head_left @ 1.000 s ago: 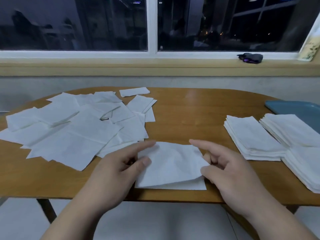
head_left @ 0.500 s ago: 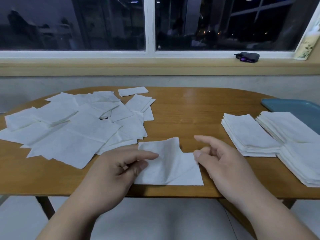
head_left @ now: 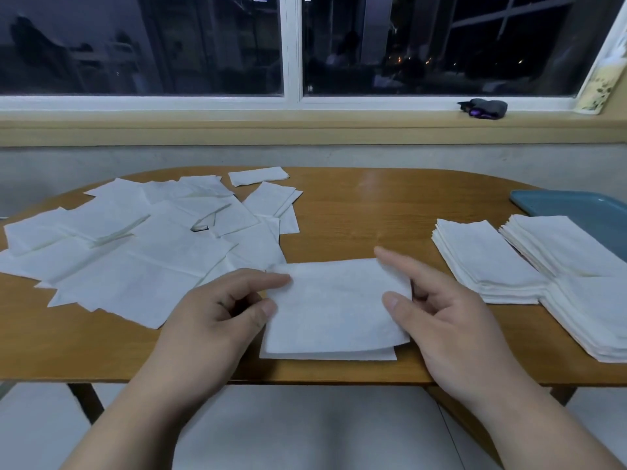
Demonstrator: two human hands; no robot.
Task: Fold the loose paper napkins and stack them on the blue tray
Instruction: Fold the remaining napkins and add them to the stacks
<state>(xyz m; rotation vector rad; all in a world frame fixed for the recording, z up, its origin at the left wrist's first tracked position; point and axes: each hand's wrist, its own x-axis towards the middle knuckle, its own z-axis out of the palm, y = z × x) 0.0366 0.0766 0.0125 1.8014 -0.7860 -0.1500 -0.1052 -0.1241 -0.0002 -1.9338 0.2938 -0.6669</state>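
Now, hands [head_left: 210, 320] pinching napkin [head_left: 334, 310] side edges

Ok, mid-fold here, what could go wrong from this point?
The napkin between the left hand and right hand has its lower layer peeking out in front, so creasing now may set a crooked fold. It lies near the front edge of the table and could slide off. The folded stacks crowd together; adding to one might nudge another.

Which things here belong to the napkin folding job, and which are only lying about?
For the job: half-folded napkin, held by left hand and right hand; loose napkins; folded stacks; blue tray.
Lying about, on the windowsill: dark bundle; pale card leaning at the right end.
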